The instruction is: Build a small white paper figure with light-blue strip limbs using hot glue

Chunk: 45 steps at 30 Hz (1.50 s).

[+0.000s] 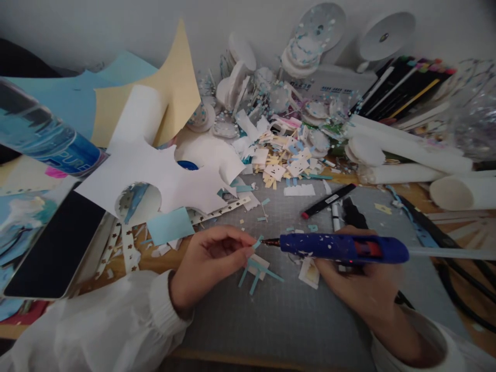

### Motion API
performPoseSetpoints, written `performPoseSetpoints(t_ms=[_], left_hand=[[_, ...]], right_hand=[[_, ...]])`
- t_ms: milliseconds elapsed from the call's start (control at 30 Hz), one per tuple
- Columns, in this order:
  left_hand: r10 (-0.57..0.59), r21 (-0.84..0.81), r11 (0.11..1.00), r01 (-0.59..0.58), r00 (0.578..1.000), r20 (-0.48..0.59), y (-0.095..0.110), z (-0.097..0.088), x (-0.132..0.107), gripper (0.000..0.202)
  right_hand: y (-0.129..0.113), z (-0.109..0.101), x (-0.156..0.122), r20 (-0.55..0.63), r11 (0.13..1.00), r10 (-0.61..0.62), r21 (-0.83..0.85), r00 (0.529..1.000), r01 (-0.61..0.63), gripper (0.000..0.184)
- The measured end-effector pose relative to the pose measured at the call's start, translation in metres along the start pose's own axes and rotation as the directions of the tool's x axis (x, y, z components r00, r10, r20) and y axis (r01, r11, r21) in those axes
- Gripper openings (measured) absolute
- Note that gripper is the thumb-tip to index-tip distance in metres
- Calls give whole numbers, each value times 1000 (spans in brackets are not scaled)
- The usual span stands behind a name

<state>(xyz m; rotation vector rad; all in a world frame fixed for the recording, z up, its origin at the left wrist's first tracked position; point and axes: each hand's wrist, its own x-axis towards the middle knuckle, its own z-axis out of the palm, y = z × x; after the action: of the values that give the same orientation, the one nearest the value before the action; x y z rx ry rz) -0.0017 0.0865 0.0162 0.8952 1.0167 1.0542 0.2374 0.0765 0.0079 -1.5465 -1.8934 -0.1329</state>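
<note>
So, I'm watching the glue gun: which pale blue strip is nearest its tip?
The strip pinched by the left hand, right at the tip of the glue gun; the others sit farther off.

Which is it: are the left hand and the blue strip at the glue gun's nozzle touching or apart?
Touching: the head view shows the left hand pinching the blue strip, whose end sticks out.

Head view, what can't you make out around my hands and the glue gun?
All in the head view:
Right hand: some fingers are hidden behind the glue gun.
Blue strip: its held end is covered by the left hand.
Nozzle: too small to tell if glue is on it.
Pale stick: far end cut off by the right edge.
Black marker: label too small to read.
</note>
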Motion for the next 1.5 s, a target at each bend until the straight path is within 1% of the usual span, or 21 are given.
performPoseSetpoints(t_ms=[267,467,700,867,1033,1100,1133,1167,1200,1233,1300,1333,1367,1400,1500], left_hand=[[11,22,1000,-11,1000,-4,-1,-1,0,7],[0,29,1000,0,1000,0,-2,-1,0,7],[-2,12,1000,2,1000,13,-4,-1,0,10],[3,-3,1000,-3,1000,20,-2,-1,0,9],[-2,-19,1000,3,999,46,-4,-4,1,8],[7,-21,1000,-6,999,50,-6,-5,2,8],[13,-21,1000,-12,999,50,-7,-6,3,9],[19,-23,1000,-18,999,47,-9,-7,3,10],[25,-28,999,-24,999,43,-10,-8,4,11],[29,-35,999,-28,999,41,-12,-9,4,12],[33,-53,998,-30,998,46,-15,-11,4,12],[33,-61,998,-29,998,54,-16,-12,4,12],[33,-65,997,-29,998,62,-17,-13,4,12],[32,-68,997,-28,997,71,-17,-13,3,13],[24,-94,995,-16,996,84,-18,-12,1,14]], right_hand=[[-1,-1,1,-20,1000,-20,-24,1000,20,20],[0,0,0,-26,998,50,-40,998,-51,23],[-1,-1,2,-31,999,-7,-45,999,6,20],[3,0,-1,-8,999,-4,-35,1000,3,22],[7,2,0,-30,996,-64,-65,998,62,18],[9,-1,3,-44,993,-24,-120,999,18,18],[10,-3,5,-52,986,31,-161,998,-39,19],[12,-7,7,-60,969,113,-216,992,-123,22],[15,-12,9,-83,932,216,-279,973,-230,27],[18,-18,10,-121,878,323,-332,939,-345,32],[28,-32,10,-204,753,503,-372,840,-542,42],[34,-40,7,-226,700,570,-369,790,-611,47],[41,-47,4,-231,661,620,-361,750,-657,52],[47,-53,-2,-219,637,655,-355,723,-685,57],[64,-65,-23,-113,616,720,-348,684,-706,64]])
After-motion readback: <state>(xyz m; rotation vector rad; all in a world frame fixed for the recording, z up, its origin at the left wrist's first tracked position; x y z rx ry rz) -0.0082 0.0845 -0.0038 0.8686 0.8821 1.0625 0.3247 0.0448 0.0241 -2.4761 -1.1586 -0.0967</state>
